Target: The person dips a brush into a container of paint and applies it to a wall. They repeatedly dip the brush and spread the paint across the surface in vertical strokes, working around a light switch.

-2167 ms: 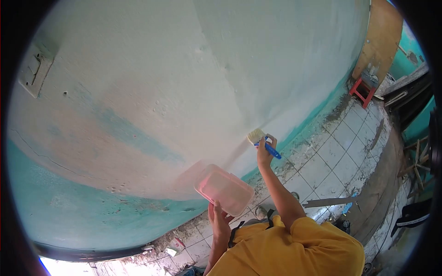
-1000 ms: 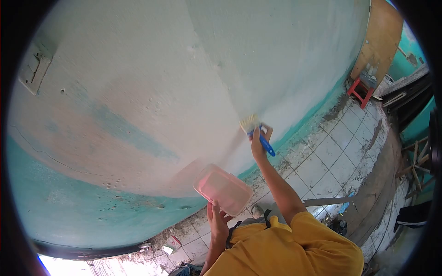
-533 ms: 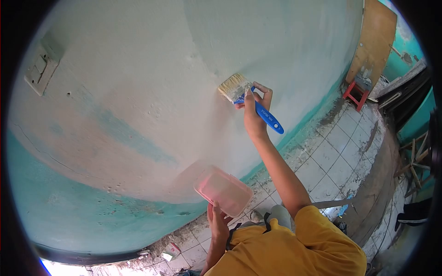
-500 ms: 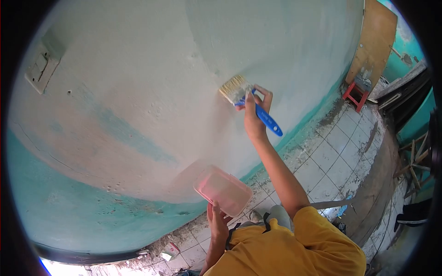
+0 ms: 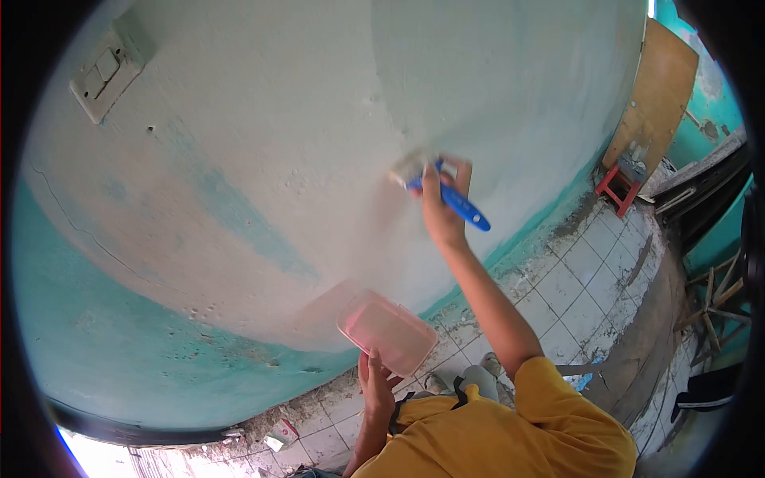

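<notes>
A wide brush with a blue handle (image 5: 464, 209) is gripped in my right hand (image 5: 441, 199), its pale bristles blurred against the wall (image 5: 263, 119). The wall is whitish with a grey-green area at the upper right and bare turquoise patches lower down. Below, my left hand (image 5: 376, 384) holds a translucent pink plastic container (image 5: 388, 332) by its near edge, close to the wall's lower part. What the container holds is hard to make out.
A light switch plate (image 5: 107, 72) is on the wall at the upper left. Dirty white floor tiles (image 5: 584, 293) run along the wall's base. A red stool (image 5: 617, 190) stands by a wooden board (image 5: 655, 99) at the right, near stacked wooden pieces (image 5: 717, 299).
The brush bristles have tilted and blurred against the wall, while the right hand stays nearly in place. The view has shifted, so the switch plate appears farther right. The left hand still holds the container.
</notes>
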`<state>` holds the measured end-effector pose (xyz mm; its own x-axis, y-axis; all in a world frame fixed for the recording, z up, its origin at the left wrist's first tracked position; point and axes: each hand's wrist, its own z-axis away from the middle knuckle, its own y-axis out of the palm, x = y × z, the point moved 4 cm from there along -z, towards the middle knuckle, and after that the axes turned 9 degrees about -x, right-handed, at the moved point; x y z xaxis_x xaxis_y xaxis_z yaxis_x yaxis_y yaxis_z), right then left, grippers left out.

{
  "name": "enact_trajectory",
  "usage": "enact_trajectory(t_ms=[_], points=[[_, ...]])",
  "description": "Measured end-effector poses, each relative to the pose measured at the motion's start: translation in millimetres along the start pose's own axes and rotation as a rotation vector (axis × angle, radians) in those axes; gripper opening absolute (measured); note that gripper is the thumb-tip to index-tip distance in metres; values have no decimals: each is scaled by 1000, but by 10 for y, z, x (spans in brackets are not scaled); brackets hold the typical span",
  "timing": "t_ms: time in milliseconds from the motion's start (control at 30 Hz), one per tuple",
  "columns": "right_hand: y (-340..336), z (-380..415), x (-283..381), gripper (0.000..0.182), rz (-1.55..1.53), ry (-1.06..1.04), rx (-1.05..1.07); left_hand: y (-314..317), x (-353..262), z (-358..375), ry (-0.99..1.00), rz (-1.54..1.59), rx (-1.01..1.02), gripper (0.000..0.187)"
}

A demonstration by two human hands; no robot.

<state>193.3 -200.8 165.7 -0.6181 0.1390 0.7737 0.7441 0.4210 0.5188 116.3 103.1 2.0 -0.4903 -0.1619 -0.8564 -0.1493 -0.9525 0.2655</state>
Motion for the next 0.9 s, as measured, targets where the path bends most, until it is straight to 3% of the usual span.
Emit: enact_trajectory(t_ms=[33,167,333,467,567,700,800,900], points=[[138,-96,216,34,-56,-87,30,2,3,-11,-1,-1,5,69],[175,-121,277,36,-99,-48,54,40,-24,-14,13,5,16,70],[-850,775,-1377,39,49,193,-167,11,-66,-49,29,15,16,71],[-1213,1097,-1723,39,264,308,-149,14,-85,-70,38,10,2,70],[-555,652,-1002,43,106,285,-55,-7,-90,-78,29,16,-3,72],[276,54,246,41,-93,-28,45,-26,-94,-65,36,28,-21,71],[417,-28,450,34,-142,-109,2,-53,-89,-77,46,45,-22,70],[-6,255,-317,34,-97,-23,-87,-47,-120,-64,54,61,-45,69]])
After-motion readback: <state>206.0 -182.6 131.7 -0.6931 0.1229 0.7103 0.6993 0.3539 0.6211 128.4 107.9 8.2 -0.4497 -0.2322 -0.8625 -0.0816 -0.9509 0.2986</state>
